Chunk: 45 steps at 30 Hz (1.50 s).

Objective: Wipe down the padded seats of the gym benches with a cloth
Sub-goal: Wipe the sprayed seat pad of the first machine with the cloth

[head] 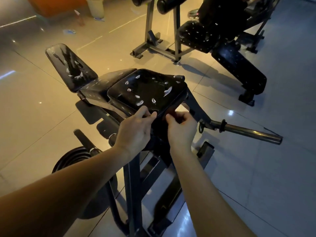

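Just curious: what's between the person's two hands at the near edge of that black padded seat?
In the head view, something dark hangs between left hand and right hand, below the black padded seat; possibly a cloth.

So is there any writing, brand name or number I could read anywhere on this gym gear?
None can be read.
Seat pad: white marks only, scuffs or tears in the black cover, no letters.
Back pad: white scuffs too, no text.
Bench behind: white flecks, no label visible.
Red bottle on the floor: too small and blurred to read.
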Motion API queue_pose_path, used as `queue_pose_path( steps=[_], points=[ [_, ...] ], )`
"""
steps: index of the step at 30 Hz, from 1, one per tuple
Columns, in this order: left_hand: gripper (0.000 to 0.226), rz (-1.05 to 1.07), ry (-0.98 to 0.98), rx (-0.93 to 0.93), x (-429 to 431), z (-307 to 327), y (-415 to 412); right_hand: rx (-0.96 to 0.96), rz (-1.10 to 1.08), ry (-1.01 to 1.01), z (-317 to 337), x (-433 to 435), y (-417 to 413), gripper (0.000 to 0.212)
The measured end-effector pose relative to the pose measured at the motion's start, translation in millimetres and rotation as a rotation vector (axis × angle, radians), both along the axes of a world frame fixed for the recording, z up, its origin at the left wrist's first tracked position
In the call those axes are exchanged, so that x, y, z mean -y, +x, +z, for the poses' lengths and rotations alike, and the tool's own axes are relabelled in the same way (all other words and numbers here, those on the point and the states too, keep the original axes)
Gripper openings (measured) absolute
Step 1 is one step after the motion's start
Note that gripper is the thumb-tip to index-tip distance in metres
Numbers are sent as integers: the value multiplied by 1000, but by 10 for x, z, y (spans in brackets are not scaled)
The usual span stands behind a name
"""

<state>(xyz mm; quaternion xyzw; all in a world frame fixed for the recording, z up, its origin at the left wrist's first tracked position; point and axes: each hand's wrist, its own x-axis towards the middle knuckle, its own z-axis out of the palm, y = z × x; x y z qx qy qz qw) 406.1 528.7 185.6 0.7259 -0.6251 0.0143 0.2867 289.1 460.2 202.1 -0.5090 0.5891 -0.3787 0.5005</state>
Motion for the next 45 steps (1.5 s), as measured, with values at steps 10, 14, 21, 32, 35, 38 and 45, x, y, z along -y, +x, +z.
queue_pose_path(
  steps=[10,14,21,32,35,38,45],
  points=[
    [28,30,50,91,42,30,5,258,-315,82,138,924,-365,28],
    [32,40,65,110,53,10,-2,263,-276,117,113,1004,-181,38],
    [28,33,65,114,71,26,-19,175,4,117,-21,708,-148,24],
    [30,-135,113,135,85,82,224,312,11,282,-81,113,-190,23],
    [29,-230,124,115,126,114,357,276,44,352,33,-42,-221,23],
    [29,-309,135,101,162,150,469,248,-94,349,151,-164,-257,20],
    [28,-415,173,148,236,205,569,164,-379,96,179,-160,155,18]
  ],
)
